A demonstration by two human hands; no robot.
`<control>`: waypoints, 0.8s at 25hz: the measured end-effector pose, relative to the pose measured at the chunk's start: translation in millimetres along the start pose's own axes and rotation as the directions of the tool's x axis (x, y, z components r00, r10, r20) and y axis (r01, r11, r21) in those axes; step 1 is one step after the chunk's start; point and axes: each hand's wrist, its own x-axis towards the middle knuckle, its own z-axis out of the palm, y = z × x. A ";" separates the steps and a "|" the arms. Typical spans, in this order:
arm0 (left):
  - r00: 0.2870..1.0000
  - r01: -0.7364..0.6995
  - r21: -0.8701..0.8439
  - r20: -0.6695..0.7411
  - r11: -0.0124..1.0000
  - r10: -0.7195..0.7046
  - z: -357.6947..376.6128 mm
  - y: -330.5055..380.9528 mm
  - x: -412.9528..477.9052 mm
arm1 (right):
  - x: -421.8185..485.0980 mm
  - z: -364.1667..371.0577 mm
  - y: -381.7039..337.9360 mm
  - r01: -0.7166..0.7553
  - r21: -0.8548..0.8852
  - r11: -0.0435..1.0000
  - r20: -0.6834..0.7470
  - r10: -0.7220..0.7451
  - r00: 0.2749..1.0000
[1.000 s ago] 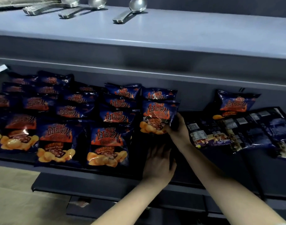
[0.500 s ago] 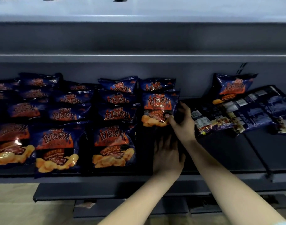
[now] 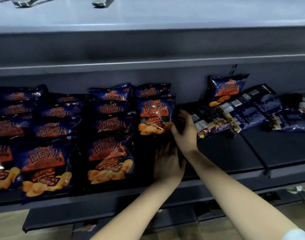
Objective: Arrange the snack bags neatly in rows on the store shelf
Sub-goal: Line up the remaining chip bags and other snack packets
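Head view of a dark grey metal store shelf [image 3: 226, 153]. The right hand [image 3: 184, 134] grasps a dark blue foil snack bag printed with orange flames and golden crisps [image 3: 155, 115]: its thumb lies on the bag's lower right corner and its curled fingers pass behind. The bag stands upright, print toward the camera, near the middle of the shelf, just in front of a second bag of the same print [image 3: 151, 90] at the back wall. The left hand [image 3: 167, 163] is released, palm down, below the held bag, fingers stretched forward into shadow; whether the fingertips touch the bag cannot be told.

Left of the held bag, 3 columns of matching bags run from the back wall toward the front lip, each bag overlapping the one behind. The front bag of the nearest column [image 3: 110, 160] lies just beside the left hand; the front bag of the middle column [image 3: 46, 168] lies at the lip; the far-left column [image 3: 2, 163] is cut by the frame edge. To the right, 1 matching upright bag [image 3: 226, 89] leans against the back wall, and in front of it a loose heap of dark blue bags [image 3: 235, 111] lies back side up, white labels showing, the bags touching and askew.

Above, a pale blue-grey upper shelf [image 3: 165, 13] carries blurred grey metal handles [image 3: 99, 1] at the top edge. Below, a dark lower shelf [image 3: 79, 217] projects over a beige floor [image 3: 6, 226]. A white sleeve edge [image 3: 297, 235] shows at the right forearm.
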 end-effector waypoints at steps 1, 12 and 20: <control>1.000 -0.007 -0.046 0.028 0.999 0.008 -1.9 0.6 2.5 | -2.7 -7.3 -1.9 0.054 -0.011 0.998 -0.036 -0.055 0.998; 0.950 -0.229 -0.090 -0.238 0.969 0.203 -5.4 78.9 81.8 | 27.4 -153.5 26.2 0.192 -0.276 0.942 -0.153 -0.240 0.959; 0.916 -0.374 -0.095 -0.195 0.923 0.351 31.9 144.3 102.0 | 34.5 -221.7 58.7 0.100 -0.346 0.933 -0.170 -0.167 0.971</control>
